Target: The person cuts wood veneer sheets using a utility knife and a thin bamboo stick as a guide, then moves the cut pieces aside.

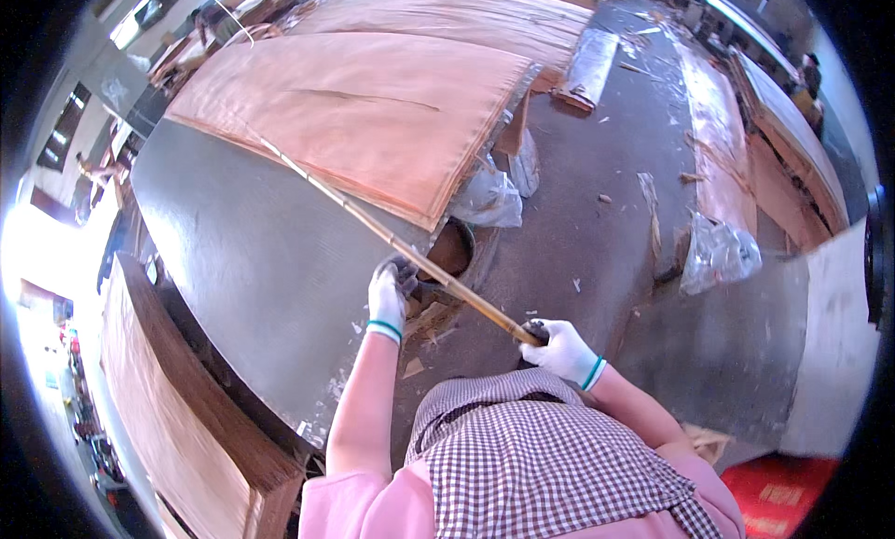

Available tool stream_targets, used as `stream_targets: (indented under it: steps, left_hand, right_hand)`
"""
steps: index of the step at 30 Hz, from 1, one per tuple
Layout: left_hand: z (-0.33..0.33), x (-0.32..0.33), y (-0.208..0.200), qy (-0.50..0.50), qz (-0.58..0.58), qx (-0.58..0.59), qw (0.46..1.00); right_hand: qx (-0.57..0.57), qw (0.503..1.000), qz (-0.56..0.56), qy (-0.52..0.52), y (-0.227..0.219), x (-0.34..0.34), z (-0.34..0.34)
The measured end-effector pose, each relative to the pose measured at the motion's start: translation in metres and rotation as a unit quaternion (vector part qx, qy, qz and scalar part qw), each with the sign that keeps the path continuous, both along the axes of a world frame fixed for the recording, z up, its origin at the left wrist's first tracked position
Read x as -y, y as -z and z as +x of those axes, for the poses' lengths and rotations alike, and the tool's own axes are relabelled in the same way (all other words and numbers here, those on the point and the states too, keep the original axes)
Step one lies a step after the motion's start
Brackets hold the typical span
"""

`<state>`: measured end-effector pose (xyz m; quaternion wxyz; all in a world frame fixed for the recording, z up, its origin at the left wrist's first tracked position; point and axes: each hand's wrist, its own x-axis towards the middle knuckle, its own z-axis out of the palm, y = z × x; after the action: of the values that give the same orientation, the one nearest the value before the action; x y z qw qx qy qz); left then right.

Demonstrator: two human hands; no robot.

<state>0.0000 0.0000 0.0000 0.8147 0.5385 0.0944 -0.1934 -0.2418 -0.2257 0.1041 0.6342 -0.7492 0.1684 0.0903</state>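
My right hand (pixel 557 349), in a white glove with dark fingers and a green cuff, is closed round the near end of a long bamboo pole (pixel 373 224). The pole slants up and left, across the near edge of a stack of thin reddish wood veneer sheets (pixel 364 101). My left hand (pixel 390 292), gloved alike, is by the right edge of the smooth grey tabletop (pixel 242 231), just under the pole. Its fingers are loosely bent and apart, with nothing seen in them; whether they touch the pole I cannot tell. A long slit runs through the top sheet.
A brown round container (pixel 450 248) sits under the table's right edge, below a clear plastic bag (pixel 489 196). Another veneer stack (pixel 177 390) stands at the left. On the right are a plastic bag (pixel 718 255) and more sheets (pixel 718 129). Wood scraps litter the dark floor (pixel 587 222).
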Motion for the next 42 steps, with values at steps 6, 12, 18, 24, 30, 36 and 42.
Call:
stream_targets:
  steps: [6, 12, 18, 24, 30, 36, 42]
  left_hand:
    - [0.083, 0.064, -0.022, -0.163, -0.078, -0.050, 0.982]
    - [0.127, 0.079, 0.001, -0.178, -0.052, -0.108, 0.977]
    - [0.129, 0.112, -0.014, -0.135, 0.101, -0.035, 0.985]
    - [0.127, 0.160, -0.055, -0.077, 0.674, 0.128, 0.723]
    - [0.134, 0.173, -0.020, -0.259, 0.449, -0.001, 0.855]
    - [0.156, 0.215, -0.046, -0.391, 0.410, 0.018, 0.824]
    - [0.291, 0.350, -0.134, -0.285, 0.414, 0.104, 0.858]
  right_hand:
    - [0.052, 0.998, -0.025, -0.028, -0.006, 0.120, 0.122]
    - [0.083, 0.986, -0.139, -0.036, 0.001, 0.184, 0.223]
    - [0.086, 0.960, -0.260, -0.057, 0.039, 0.247, 0.266]
    - [0.089, 0.974, -0.202, -0.056, 0.052, 0.278, 0.321]
    - [0.070, 0.993, -0.054, -0.077, 0.045, 0.327, 0.404]
    - [-0.054, 0.976, 0.128, -0.169, 0.040, 0.379, 0.492]
    - [-0.036, 0.958, 0.060, -0.279, 0.041, 0.425, 0.528]
